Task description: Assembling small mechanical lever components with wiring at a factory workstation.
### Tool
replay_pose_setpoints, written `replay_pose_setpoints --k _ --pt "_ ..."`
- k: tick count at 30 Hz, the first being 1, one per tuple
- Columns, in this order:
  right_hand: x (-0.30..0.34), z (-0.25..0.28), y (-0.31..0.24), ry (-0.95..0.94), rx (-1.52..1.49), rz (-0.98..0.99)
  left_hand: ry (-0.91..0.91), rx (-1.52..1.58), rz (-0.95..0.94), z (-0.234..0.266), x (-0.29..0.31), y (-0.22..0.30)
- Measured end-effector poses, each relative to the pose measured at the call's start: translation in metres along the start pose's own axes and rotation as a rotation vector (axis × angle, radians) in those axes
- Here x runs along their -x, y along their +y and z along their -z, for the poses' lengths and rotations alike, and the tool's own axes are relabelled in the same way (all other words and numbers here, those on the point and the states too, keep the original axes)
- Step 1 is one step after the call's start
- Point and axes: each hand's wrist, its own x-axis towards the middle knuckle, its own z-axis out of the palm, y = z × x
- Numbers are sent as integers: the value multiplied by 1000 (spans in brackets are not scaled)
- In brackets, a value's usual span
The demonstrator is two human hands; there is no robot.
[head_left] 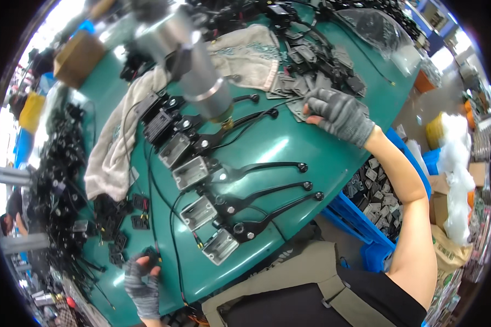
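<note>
Presently we see a slanting row of black lever assemblies (pixel 223 176) across the middle of the worktop (pixel 289 147), their slim levers pointing right and ending in round knobs. The four nearer grey boxes (pixel 198 212) on them stand open and hollow, with pale rims; farther up the row, the tops look dark and covered. A metal tool barrel (pixel 204 82) hangs over the upper levers, hiding part of them. Thin black cables trail along the row's left side.

Our hands wear grey knitted gloves with bare fingertips. The right hand (pixel 341 117), arm reaching out from the lower right, is curled at the edge of a heap of flat grey plates (pixel 294 86); we cannot tell whether it pinches one. The left hand (pixel 142 286), low at the left, has its fingers bent toward a small black part (pixel 151 254); whether it grips this is unclear.

We note bare green surface between the knobs and the right hand, and a narrower strip right of the left hand. The near edge runs diagonally past our torso; beyond it sits a blue crate (pixel 360 220) of grey pieces.
</note>
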Motion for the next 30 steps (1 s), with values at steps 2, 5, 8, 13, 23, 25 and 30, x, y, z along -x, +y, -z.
replay_pose_setpoints --k 2,5,8,13,23,25,30 --pt "5 1 -5 64 35 31 -12 -52 16 2 2 -12" --pt "13 8 -23 128 137 106 -48 117 86 1 -5 -5" --pt "20 9 -27 -64 -135 -154 -47 -106 -95 6 -4 -13" --pt "35 9 -20 134 -283 -206 -61 -154 -56 11 -3 -20" --pt "43 6 -35 -121 -96 -309 162 253 -284 -27 -114 74" --pt "45 5 -38 -70 -107 -341 200 204 -317 -34 -137 96" --pt "47 0 -37 -27 22 -243 143 151 -368 -46 -165 97"
